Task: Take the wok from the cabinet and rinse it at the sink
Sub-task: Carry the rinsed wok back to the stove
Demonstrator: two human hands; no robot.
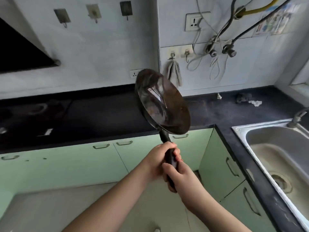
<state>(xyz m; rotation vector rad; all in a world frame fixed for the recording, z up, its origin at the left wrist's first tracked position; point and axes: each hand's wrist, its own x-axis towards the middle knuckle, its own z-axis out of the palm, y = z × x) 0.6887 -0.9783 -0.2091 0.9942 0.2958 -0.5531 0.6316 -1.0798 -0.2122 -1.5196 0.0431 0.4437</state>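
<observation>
Wok: black round metal wok (163,101) with a long black handle (168,153), held up in the air in front of the dark stone tabletop (103,114), tilted steeply so its shiny inner face turns toward the camera and to the right; the handle points down toward the person.
Left hand: left hand (160,158) grips the upper part of the handle, fingers (176,153) curled round it from the left side.
Right hand: right hand (179,176) grips the lower part of the handle just below the left hand, thumb and fingers wrapped round it; the two hands touch.
Sink: stainless steel sink (240,131) set in the tabletop at the right, well apart from the wok, with a metal tap (298,115) at its far edge and a round drain (281,182) in the basin floor.
Cabinets: pale green cabinet doors (66,158) with metal loop handles run under the tabletop; all those in view look closed.
Wall: grey cloth (173,73) hangs from a hook behind the wok's rim; a white wall socket (194,21) and loose cables (215,47) sit higher to the right.
Tabletop litter: crumpled white scraps (255,102) lie near the far right corner.
</observation>
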